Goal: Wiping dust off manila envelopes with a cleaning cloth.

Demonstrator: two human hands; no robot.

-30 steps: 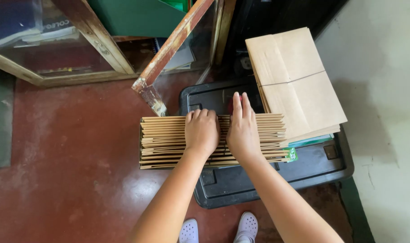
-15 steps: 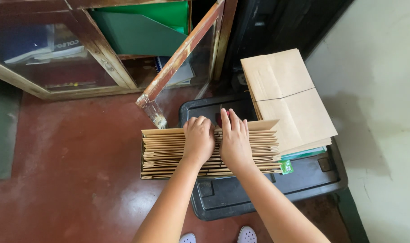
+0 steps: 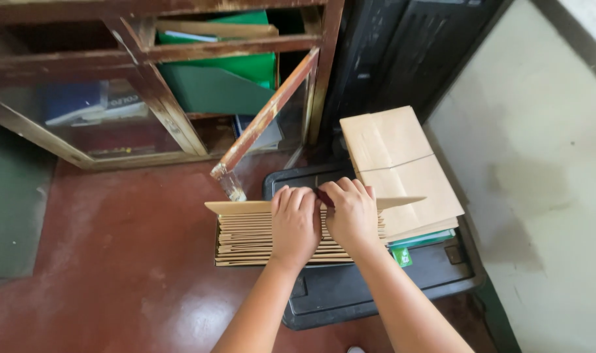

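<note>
- Head view: both hands are pressing down on a row of brown paper bags (image 3: 245, 236) standing on edge over a black plastic bin lid (image 3: 350, 297).
- Left hand (image 3: 295, 224) is lying curled over the bags' top edges, covering them.
- Right hand (image 3: 351, 212) is pinching the rearmost bag's edge; its fingertips are hiding the grip.
- Bundled flat bags (image 3: 397, 171) are lying just beside, partly hiding green items beneath.

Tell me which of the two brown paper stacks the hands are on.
The nearer stack of brown envelopes, standing on edge, with both hands on top. The other, a flat bundle tied with string, lies untouched behind it.
</note>
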